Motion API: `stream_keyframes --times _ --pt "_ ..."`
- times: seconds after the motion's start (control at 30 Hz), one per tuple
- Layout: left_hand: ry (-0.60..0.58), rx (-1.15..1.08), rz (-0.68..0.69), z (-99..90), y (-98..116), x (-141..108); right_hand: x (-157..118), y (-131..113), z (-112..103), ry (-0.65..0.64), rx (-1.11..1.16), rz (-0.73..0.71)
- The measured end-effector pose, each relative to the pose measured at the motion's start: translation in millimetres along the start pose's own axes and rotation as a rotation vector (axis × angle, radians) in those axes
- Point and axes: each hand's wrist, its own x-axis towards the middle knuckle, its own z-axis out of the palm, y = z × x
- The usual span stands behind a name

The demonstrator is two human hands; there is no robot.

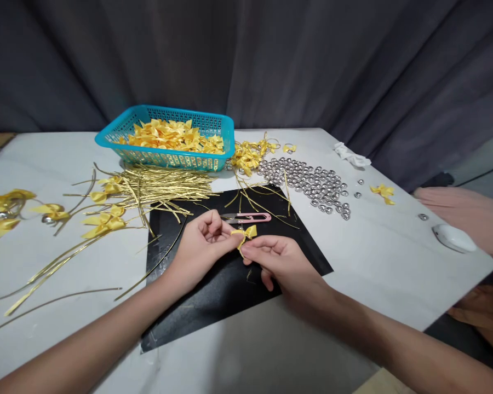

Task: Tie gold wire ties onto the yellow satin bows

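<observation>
Grip clamped on yellow bow (250, 232) between left hand (201, 246) and right hand (290, 265), over black mat (213, 303); could crumple if squeezed unevenly. On mat, pink snips (265, 218); could nick if brushed. Right of mat, silver beads (312, 183); could scatter if bumped.

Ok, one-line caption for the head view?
Both hands pinch a yellow bow over a black mat, beside pink-handled snips.

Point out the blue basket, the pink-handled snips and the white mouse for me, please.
Blue basket (164, 152): head view, near rim.
Pink-handled snips (263, 218): head view, handle.
White mouse (454, 237): head view, top shell.
</observation>
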Motion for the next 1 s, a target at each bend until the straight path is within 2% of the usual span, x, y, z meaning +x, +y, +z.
stream_keyframes --times 0.1,0.53,0.8,1.0 --pt "-0.010 -0.012 -0.007 0.0 0.0 0.5 1.1 1.5 -0.9 -0.029 0.046 -0.039" --pt "-0.012 -0.066 -0.030 -0.9 -2.0 1.3 0.3 3.1 -0.7 -0.056 0.110 -0.028" --pt "-0.074 -0.133 -0.042 -0.4 -0.8 1.1 1.5 7.0 0.1 -0.090 0.165 -0.096" --pt "-0.075 -0.166 -0.058 -0.6 0.0 1.5 1.5 8.0 0.4 -0.040 0.204 -0.093"
